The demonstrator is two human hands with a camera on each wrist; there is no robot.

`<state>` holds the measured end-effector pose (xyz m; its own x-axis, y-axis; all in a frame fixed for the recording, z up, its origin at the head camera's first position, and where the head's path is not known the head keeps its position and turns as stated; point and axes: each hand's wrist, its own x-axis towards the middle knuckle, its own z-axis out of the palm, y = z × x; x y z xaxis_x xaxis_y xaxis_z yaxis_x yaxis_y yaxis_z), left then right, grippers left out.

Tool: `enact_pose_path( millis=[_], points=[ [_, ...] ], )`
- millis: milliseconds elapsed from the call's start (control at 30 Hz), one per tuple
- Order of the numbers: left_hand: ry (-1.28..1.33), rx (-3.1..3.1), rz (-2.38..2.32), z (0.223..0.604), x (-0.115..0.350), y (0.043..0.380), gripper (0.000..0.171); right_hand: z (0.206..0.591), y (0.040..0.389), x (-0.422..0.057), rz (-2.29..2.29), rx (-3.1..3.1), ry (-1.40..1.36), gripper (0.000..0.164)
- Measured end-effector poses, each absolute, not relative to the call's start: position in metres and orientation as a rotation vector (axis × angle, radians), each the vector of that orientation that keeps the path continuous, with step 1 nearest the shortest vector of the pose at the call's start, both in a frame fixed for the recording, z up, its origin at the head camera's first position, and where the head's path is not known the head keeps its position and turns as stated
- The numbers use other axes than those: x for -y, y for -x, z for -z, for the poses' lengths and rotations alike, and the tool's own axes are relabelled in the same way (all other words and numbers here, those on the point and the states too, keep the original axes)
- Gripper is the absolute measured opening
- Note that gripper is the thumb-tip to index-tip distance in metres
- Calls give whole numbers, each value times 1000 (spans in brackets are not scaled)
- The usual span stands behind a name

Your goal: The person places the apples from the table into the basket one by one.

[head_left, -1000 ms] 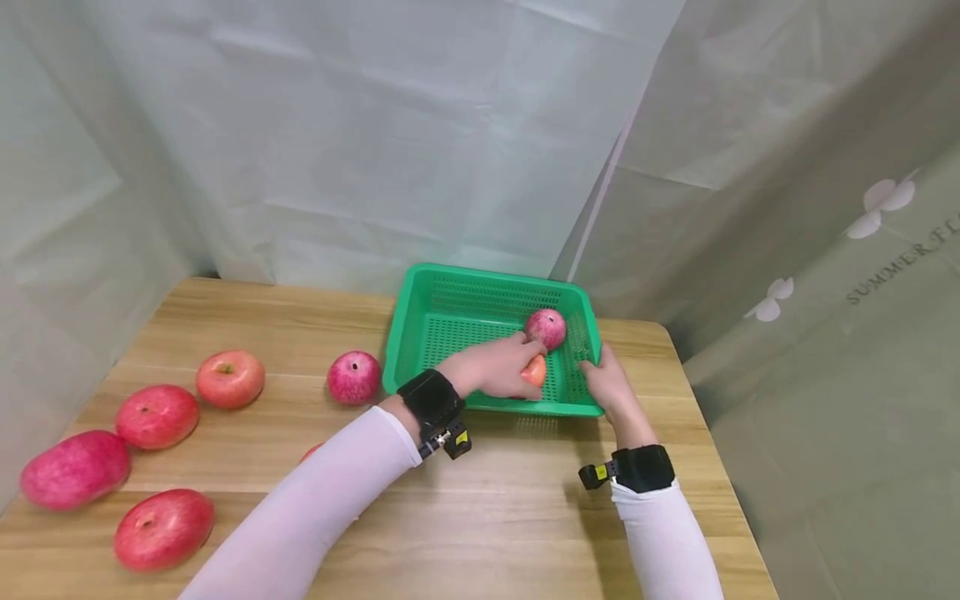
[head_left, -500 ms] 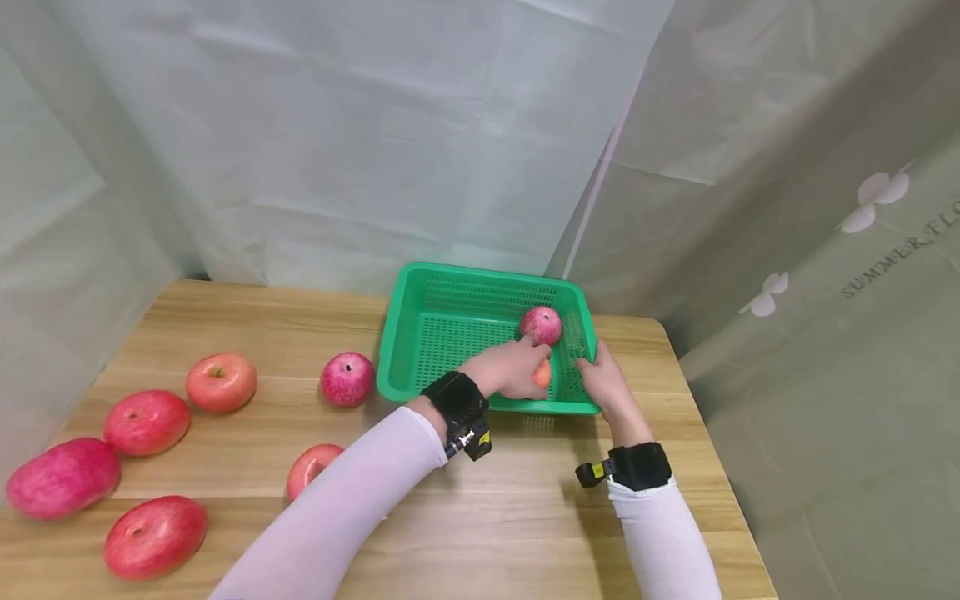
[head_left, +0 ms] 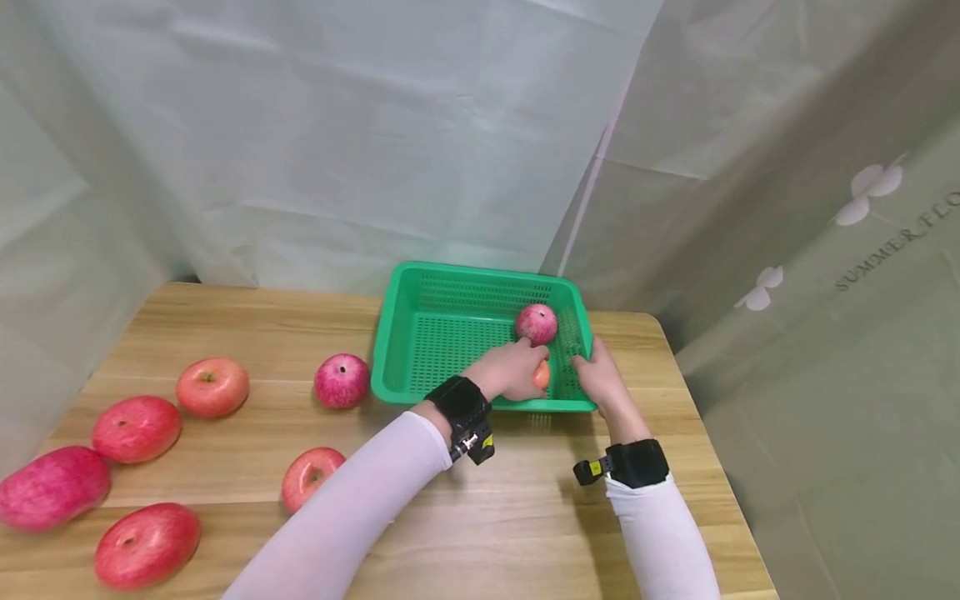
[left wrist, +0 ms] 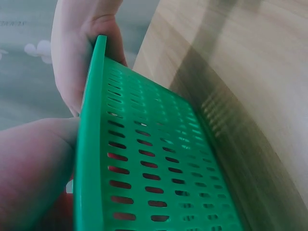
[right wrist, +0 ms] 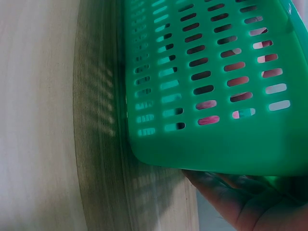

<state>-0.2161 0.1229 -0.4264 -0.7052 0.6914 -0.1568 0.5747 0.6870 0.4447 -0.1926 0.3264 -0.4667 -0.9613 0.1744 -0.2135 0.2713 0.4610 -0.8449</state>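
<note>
My left hand point(head_left: 512, 372) reaches over the near side of a green perforated basket point(head_left: 381, 350) and holds an apple point(head_left: 542, 375) low inside it. Fingers and thumb cover most of that apple. Just beyond it, against the hand in this view, sits a second, pinkish-red apple point(head_left: 536, 323). At the basket's right end my right hand point(head_left: 602, 379) grips the rim, thumb on the inner side. From the right wrist view, its fingers point(right wrist: 226, 197) come up under the basket's corner. The left wrist view looks along the slotted near wall, with the left hand point(left wrist: 33, 163) over its rim.
A dark pink apple point(head_left: 342, 381) lies left of the basket. Another apple point(head_left: 307, 477) is partly behind the left sleeve. Several more red fruits, including a long pink one point(head_left: 54, 488), lie on the table's point(head_left: 510, 533) left part. Hanging sheets point(head_left: 360, 150) enclose the back and sides.
My left hand has shifted slightly right inside the basket with the apple. An apple behind the left sleeve has come into view. The whole scene has drifted slightly left; the right hand keeps its grip.
</note>
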Motion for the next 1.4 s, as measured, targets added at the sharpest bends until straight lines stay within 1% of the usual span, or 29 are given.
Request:
enact_pose_path(
  millis=[333,633,933,1400],
  points=[
    [-1026,-2568,-557,430,-132,221,63,464,193,-326,1557,-2575,-399,58],
    [-959,-2561,-560,435,-141,219,68,467,193,-325,1552,-2586,-384,56],
    [-971,-2561,-563,442,-144,222,74,465,193,-324,1560,-2594,-386,56],
    [-964,-2547,-562,450,-149,226,75,466,194,-327,1560,-2589,-388,56]
  ],
)
